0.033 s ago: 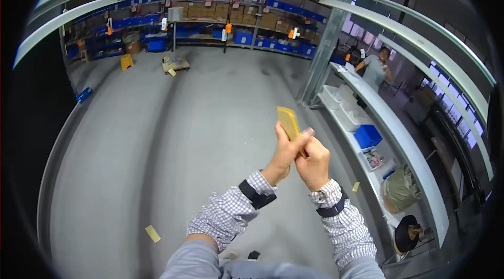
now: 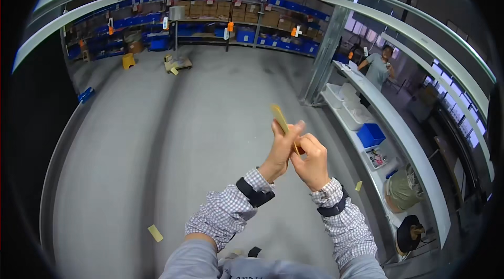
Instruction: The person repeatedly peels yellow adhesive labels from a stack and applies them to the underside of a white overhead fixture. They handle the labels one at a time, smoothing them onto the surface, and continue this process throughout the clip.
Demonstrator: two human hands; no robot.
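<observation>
In front of me, my left hand [image 2: 278,155] is closed round a thin stack of yellow paper slips [image 2: 280,118]. The stack tilts up and away, seen nearly edge-on. My left thumb lies across its near face. Close against the left hand, my right hand [image 2: 313,163] has its fingers curled in at the lower end of the stack. A thin orange-yellow edge [image 2: 298,148] shows between the two hands. What the right fingertips pinch is partly hidden.
Yellow slips lie on the grey floor, one at lower left [image 2: 155,233], another at right [image 2: 358,186]. A shelf bench [image 2: 391,106] with bins runs along the right, a person [image 2: 377,69] behind it. Far off stand a yellow stool [image 2: 128,61], a low cart [image 2: 178,64] and stocked racks.
The stack has turned more edge-on and dropped slightly toward the left. My left thumb has lifted a little, and the right hand has shifted slightly down and left.
</observation>
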